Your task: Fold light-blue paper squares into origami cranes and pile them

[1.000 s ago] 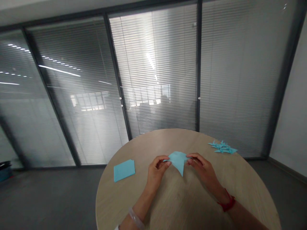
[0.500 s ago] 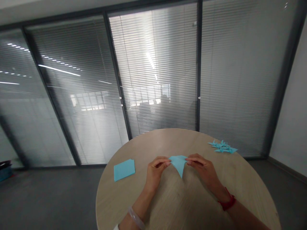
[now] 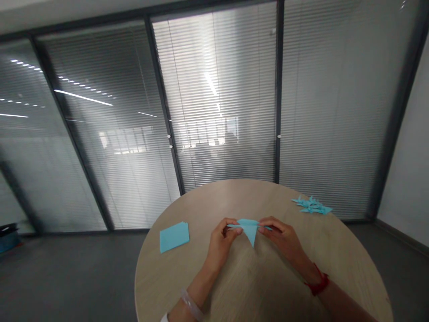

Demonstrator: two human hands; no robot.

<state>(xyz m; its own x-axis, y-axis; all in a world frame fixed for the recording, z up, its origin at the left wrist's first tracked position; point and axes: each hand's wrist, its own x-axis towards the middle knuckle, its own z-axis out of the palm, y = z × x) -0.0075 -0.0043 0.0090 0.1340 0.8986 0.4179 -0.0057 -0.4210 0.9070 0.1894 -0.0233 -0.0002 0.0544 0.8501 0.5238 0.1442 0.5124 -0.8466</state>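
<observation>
A light blue folded paper (image 3: 250,229) with a downward point is held just above the round wooden table (image 3: 234,286). My left hand (image 3: 221,241) pinches its left corner with fingers closed. My right hand (image 3: 282,238), with a red band at the wrist, pinches its right corner. The paper's top edge looks flattened into a thin line between the two hands.
A stack of light blue square sheets (image 3: 174,237) lies on the table to the left. Several folded blue paper pieces (image 3: 312,205) sit at the table's far right edge. Glass walls with blinds stand behind the table, above grey floor.
The paper's upper part has been folded down, so it now looks narrower and flatter. Both hands stayed at its corners, moving slightly closer together.
</observation>
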